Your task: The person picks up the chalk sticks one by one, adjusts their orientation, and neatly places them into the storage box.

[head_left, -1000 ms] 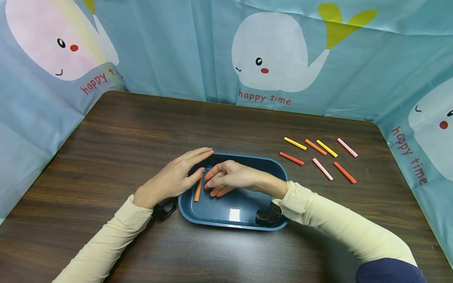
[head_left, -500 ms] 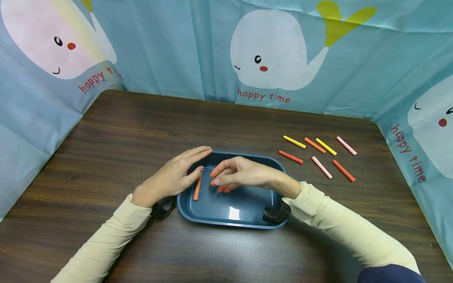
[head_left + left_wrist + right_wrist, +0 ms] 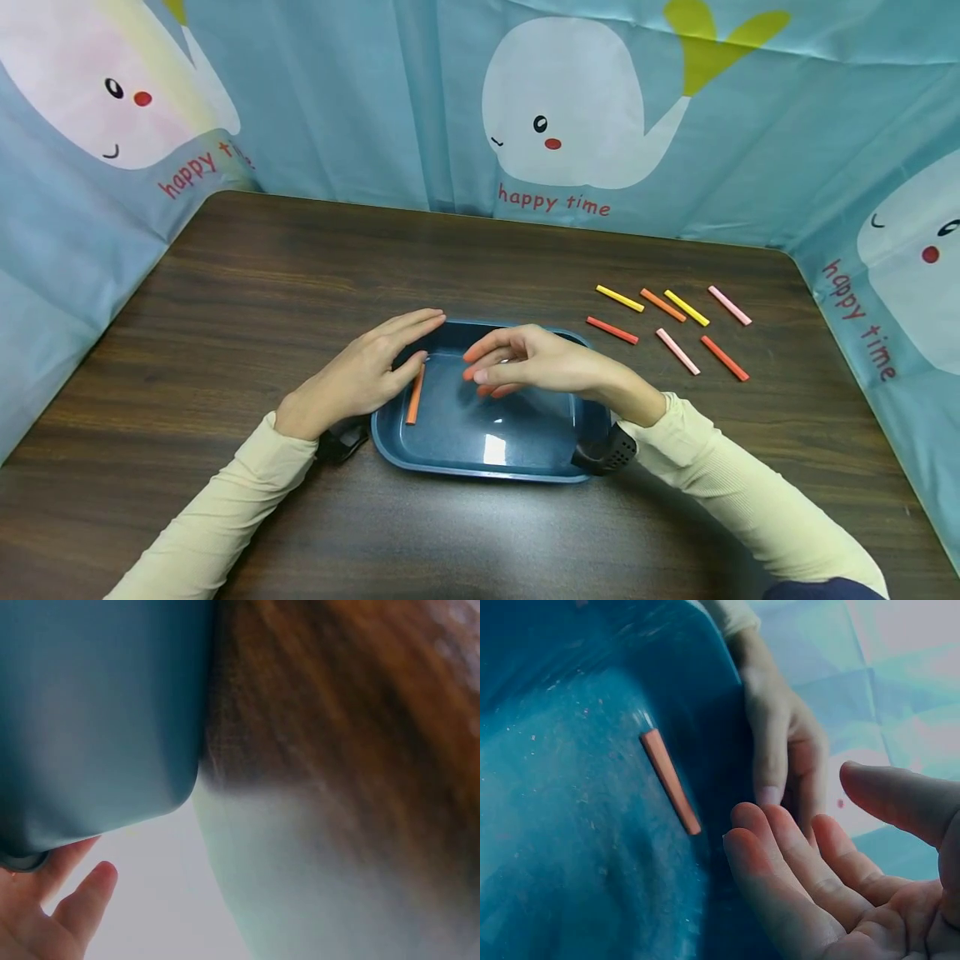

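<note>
Right fingers [image 3: 750, 859]: loosely bent, thumb well apart from them, with nothing between. Your right hand [image 3: 536, 362] is over the middle of the tray [image 3: 457, 437], clear of its floor in the right wrist view

Left hand [image 3: 363, 367]: fingers and thumb extended at the left end of the tray, reaching over the rim. You hold no stick here; how firmly you press the rim cannot be told

Orange stick [image 3: 415, 396]: lies on the tray floor, just beside the left end wall and roughly along it. The right wrist view shows it apart from both hands

On the table [image 3: 315, 283], beyond the tray and to your right, lie seven loose sticks: two yellow sticks [image 3: 686, 307], two red sticks [image 3: 725, 358], two pink sticks [image 3: 677, 352] and a second orange stick [image 3: 662, 305]

Step in hand: judging by your empty right hand and the lone stick, this is likely the end of one placement. Next move: another such placement would call for lifting your right hand over the right-hand wall, pinching one loose stick near its middle, and steadying the tray with your left. The nearest red stick [image 3: 612, 331] appears the easiest reach
</note>
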{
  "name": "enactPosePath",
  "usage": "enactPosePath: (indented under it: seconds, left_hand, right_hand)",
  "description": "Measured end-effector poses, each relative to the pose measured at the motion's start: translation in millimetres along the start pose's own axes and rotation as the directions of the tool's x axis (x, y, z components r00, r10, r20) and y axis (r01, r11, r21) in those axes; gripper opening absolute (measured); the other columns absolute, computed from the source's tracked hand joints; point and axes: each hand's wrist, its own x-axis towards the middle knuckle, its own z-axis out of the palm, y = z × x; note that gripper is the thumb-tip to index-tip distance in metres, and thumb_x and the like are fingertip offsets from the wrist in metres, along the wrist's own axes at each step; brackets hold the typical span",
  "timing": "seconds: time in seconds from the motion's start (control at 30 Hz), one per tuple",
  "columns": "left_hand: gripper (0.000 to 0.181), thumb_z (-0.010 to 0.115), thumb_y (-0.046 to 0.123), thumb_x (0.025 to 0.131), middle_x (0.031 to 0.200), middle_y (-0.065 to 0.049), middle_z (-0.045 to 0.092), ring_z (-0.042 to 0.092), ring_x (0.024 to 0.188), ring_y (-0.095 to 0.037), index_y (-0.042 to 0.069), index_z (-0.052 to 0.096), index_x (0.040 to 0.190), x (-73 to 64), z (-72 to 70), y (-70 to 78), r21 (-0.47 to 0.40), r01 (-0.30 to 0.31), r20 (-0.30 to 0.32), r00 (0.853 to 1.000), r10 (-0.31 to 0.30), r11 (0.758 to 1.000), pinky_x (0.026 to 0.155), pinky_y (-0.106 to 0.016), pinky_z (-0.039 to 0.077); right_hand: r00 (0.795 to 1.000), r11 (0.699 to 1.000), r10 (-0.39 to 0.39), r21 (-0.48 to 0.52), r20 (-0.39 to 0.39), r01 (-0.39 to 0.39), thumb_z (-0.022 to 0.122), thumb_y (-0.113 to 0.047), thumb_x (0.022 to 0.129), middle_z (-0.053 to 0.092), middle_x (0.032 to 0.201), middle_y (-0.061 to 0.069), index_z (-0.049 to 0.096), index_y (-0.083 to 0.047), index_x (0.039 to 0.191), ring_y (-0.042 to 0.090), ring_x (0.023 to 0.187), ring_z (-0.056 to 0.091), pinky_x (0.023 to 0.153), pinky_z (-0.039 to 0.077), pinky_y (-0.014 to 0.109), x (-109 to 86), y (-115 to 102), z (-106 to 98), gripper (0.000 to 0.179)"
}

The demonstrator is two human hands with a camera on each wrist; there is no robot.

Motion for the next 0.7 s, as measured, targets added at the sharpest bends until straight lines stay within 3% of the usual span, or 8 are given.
enactPosePath:
  seconds: [0.23, 0.47, 0.7]
  left_hand:
    - [0.053, 0.055, 0.012, 0.1, 0.156, -0.012, 0.041, 0.043, 0.142, -0.03, 0.008, 0.042, 0.15, -0.9, 0.8, -0.4, 0.0, 0.006, 0.007, 1.0, -0.006, 1.0, 0.113, -0.055, 0.038]
    - [0.053, 0.057, 0.011, 0.099, 0.155, -0.01, 0.043, 0.043, 0.142, -0.03, 0.009, 0.043, 0.15, 0.0, 0.1, -0.1, -0.001, -0.002, -0.003, 1.0, 0.002, 1.0, 0.113, -0.054, 0.039]
    - [0.052, 0.056, 0.011, 0.099, 0.156, -0.011, 0.041, 0.042, 0.143, -0.03, 0.008, 0.043, 0.15, 0.4, 0.8, -0.1, 0.001, 0.003, 0.0, 1.0, -0.003, 1.0, 0.113, -0.054, 0.038]
  right_hand:
    - [0.999, 1.0, -0.019, 0.007, -0.038, 0.02, 0.059, -0.016, 0.099, 0.061, 0.135, 0.022, 0.047, 0.004, 0.139, 0.02, 0.107, 0.07, 0.097, 0.056, 0.038, -8.9, 0.7, -3.8, 0.046]
    - [0.997, 0.999, -0.03, 0.027, -0.078, 0.033, 0.061, -0.016, 0.098, 0.059, 0.136, 0.024, 0.048, 0.003, 0.139, 0.037, 0.117, 0.065, 0.097, 0.056, 0.04, -17.0, 1.5, -8.6, 0.047]
    - [0.992, 0.998, -0.053, 0.032, -0.116, 0.057, 0.061, -0.019, 0.099, 0.059, 0.136, 0.024, 0.049, 0.0, 0.14, 0.037, 0.115, 0.066, 0.097, 0.055, 0.042, -28.0, 2.9, -15.2, 0.047]
